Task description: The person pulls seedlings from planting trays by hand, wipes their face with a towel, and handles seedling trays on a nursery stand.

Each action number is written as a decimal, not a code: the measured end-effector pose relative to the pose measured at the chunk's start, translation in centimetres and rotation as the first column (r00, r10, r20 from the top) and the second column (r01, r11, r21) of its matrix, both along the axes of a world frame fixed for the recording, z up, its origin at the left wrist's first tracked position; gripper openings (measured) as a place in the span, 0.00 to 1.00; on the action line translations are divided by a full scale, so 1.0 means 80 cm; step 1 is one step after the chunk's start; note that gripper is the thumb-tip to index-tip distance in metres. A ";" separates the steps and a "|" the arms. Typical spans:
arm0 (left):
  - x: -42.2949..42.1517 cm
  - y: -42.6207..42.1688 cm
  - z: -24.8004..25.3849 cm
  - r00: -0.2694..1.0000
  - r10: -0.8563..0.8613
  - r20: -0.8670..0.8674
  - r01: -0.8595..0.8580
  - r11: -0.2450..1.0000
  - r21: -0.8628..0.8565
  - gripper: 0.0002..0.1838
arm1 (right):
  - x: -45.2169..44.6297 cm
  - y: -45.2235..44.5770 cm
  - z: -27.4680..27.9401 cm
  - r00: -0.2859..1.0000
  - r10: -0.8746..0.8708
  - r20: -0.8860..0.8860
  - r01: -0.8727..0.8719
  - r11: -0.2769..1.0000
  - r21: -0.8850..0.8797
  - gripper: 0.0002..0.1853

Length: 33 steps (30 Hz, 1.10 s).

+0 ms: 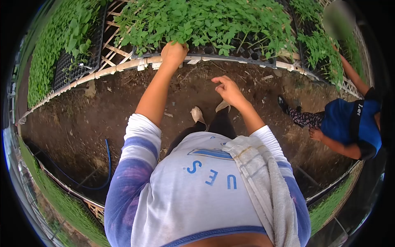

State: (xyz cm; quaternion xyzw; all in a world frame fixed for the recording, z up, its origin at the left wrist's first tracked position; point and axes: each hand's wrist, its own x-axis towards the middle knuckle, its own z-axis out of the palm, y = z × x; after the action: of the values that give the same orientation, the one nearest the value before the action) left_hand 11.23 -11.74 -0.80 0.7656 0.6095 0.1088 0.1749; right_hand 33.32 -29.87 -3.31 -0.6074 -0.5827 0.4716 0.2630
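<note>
Your left hand (174,54) is at the near edge of the black tray (208,50), curled up by the green plants (197,24) that stand in it, and I can't tell if it has hold of anything. Your right hand (230,92) hangs on your side of the tray, over the dirt (181,88), loosely bent with nothing in it. You seem to be working at the tray's edge, and the next move likely calls for a soft touch so no plant snaps.
</note>
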 end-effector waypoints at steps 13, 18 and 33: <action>0.003 -0.024 -0.004 0.983 0.172 0.064 -0.175 0.984 0.040 0.16 | 0.037 -0.038 -0.035 0.981 -0.174 -0.089 0.167 0.983 -0.082 0.19; -0.010 -0.035 0.002 0.986 0.033 0.166 -0.045 0.997 0.070 0.13 | 0.086 -0.040 -0.028 0.898 -0.351 -0.263 0.339 0.936 -0.093 0.16; 0.139 -0.162 0.061 0.824 -0.271 0.497 0.511 0.734 -0.447 0.09 | 0.379 -0.097 0.065 0.185 -0.856 -0.482 0.959 0.264 -0.100 0.08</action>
State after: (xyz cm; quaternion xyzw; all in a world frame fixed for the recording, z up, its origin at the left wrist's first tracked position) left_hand 22.34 -24.67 4.10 0.7531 0.3855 0.0379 0.5318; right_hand 63.63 -37.65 1.92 -0.6727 -0.0749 0.2750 0.6829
